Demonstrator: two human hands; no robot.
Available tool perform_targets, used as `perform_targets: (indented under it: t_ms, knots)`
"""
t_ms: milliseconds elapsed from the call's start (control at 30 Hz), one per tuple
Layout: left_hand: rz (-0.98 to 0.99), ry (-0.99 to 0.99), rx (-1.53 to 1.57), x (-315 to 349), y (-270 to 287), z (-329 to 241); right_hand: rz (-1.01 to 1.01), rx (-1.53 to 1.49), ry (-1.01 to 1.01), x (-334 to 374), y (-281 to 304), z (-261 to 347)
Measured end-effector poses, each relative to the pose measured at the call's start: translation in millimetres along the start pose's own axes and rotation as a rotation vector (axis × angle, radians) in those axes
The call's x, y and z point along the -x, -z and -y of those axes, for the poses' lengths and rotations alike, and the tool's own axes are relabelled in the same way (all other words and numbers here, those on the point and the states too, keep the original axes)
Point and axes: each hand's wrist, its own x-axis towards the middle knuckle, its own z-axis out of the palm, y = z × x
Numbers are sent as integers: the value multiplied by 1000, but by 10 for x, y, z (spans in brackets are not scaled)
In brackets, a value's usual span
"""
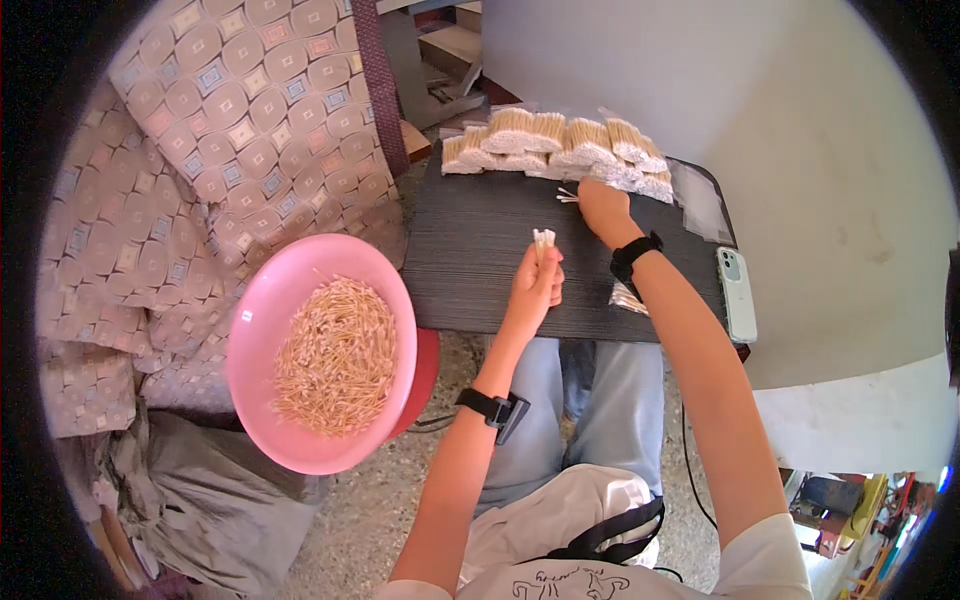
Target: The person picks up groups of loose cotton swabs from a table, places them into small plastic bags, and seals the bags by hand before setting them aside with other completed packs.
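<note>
My left hand (533, 283) is closed round a small bunch of cotton swabs (543, 238), whose white tips stand up above the fist. Farther forward and to the right, my right hand (604, 210) pinches a few cotton swabs (567, 196) that poke out to its left. Just beyond it, bags of cotton swabs (515, 132) lie stacked along the far edge of the black table (460, 240). Partly hidden by my right forearm is another small bag of cotton swabs (627, 297) near the table's front edge.
A pink basin (250, 370) full of loose cotton swabs stands left of the table on a red support. Clear plastic bags (700, 203) lie at the table's right, near a white phone (736, 295) on the edge. A patterned cloth-covered seat (260, 110) is at the left.
</note>
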Motion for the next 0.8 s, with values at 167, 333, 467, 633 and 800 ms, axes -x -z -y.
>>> perform_targets:
  t_ms: [167,333,467,633,800]
  knots:
    - [-36,-57,22,-25,23,-5,170,3,82,132,209,113]
    - [-95,-94,88,-10,116,-4,139,-627,317,803,451,342]
    - [-175,-97,-111,-13,13,39,95,-507,184,1143,371,525]
    - [-232,-161,-57,-37,85,85,-55,-512,93,1236,250,731]
    - [-243,-286,-57,-25,249,107,-130,-740,164,1402,314,775]
